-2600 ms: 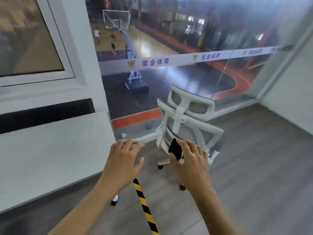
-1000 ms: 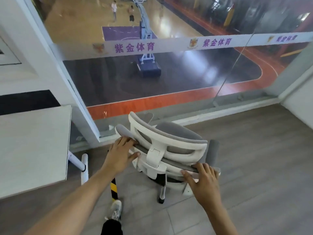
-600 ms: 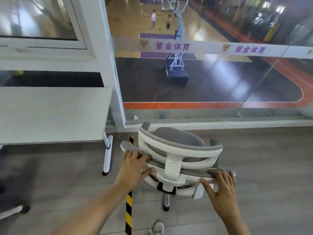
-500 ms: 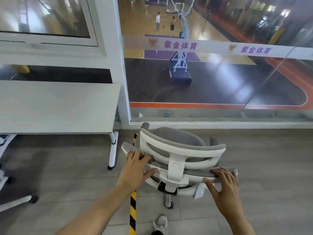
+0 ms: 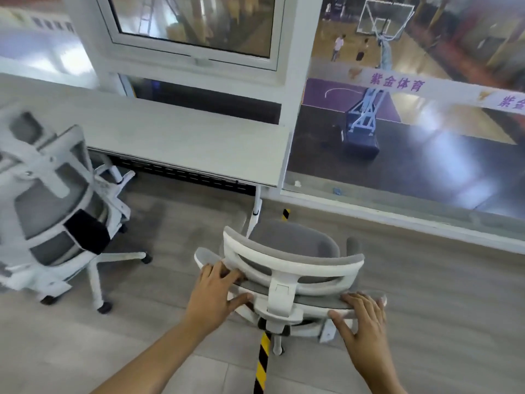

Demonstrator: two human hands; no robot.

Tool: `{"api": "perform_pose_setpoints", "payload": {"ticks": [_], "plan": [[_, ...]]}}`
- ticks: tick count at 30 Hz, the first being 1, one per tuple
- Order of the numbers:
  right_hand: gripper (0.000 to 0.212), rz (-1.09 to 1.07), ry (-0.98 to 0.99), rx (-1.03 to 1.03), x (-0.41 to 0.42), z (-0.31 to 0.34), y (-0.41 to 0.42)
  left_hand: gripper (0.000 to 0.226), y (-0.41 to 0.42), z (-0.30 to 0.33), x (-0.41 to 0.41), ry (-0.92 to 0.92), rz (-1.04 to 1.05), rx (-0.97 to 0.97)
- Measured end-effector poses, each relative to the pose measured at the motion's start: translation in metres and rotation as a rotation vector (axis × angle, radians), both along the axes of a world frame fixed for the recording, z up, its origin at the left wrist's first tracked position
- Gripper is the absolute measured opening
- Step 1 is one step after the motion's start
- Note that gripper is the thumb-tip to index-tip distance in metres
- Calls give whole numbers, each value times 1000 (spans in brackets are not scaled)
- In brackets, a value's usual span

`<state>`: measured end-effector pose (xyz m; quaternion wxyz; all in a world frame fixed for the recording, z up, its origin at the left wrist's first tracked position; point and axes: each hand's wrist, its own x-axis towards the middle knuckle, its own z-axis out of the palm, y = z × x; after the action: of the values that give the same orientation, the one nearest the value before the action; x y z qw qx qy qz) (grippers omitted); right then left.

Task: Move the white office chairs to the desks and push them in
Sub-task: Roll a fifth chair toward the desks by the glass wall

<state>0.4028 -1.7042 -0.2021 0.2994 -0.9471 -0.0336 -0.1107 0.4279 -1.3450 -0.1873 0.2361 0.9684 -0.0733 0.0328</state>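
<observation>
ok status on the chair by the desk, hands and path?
Left hand and right hand both grip the chair backrest. Chair off the desk corner, not pushed in. Second chair stands left; desk leg just ahead.

Ahead of me a white-framed window (image 5: 196, 27) sits at upper centre. Right of the window, a large glass pane (image 5: 426, 155) looks down on a basketball court (image 5: 335, 92). Across the pane runs a white banner (image 5: 443, 88) with purple characters. Beyond the pane stands a basketball hoop (image 5: 380, 21) on a blue padded base (image 5: 359, 143); two small figures (image 5: 338, 45) stand near it. Below the window, grey plank flooring (image 5: 440, 294) carries a yellow-and-black striped strip (image 5: 262, 359).
</observation>
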Motion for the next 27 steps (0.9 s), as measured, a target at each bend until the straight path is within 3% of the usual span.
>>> {"api": "perform_pose_setpoints", "payload": {"ticks": [9,15,22,27], "plan": [[43,329,-24,-64,-10,11,74,50,65,-6,-132,-64,319,62],[48,403,6,-140,-9,16,127,48,89,0,-180,-94,454,136],[52,461,49,-123,-9,23,197,44,145,-12,-203,-85,520,174],[45,371,82,-28,-41,25,251,44,224,-20,-202,-127,414,143]]}}
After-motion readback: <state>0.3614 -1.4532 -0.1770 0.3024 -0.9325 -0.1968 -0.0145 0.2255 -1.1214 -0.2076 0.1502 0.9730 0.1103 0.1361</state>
